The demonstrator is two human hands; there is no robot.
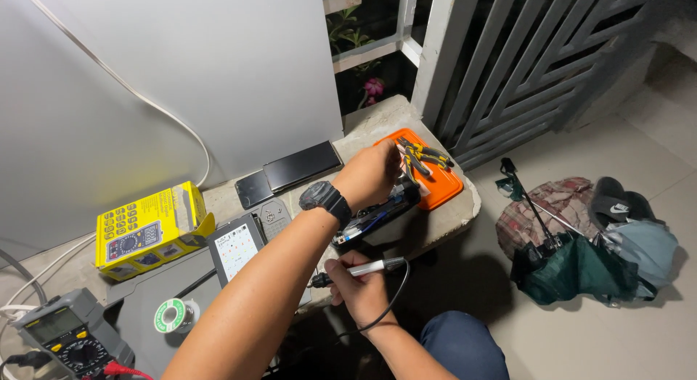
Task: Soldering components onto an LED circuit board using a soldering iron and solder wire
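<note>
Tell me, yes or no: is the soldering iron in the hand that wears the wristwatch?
No: the soldering iron is gripped by the right hand, while the left hand with the wristwatch rests on the opened device.

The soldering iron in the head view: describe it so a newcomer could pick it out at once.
Start at the grey concrete ledge carrying the orange plastic tray. Just below its front edge, the right hand holds a slim silver-and-black pen-shaped soldering iron. Unlike the yellow-handled pliers on the tray, it is a straight rod trailing a black cord.
</note>
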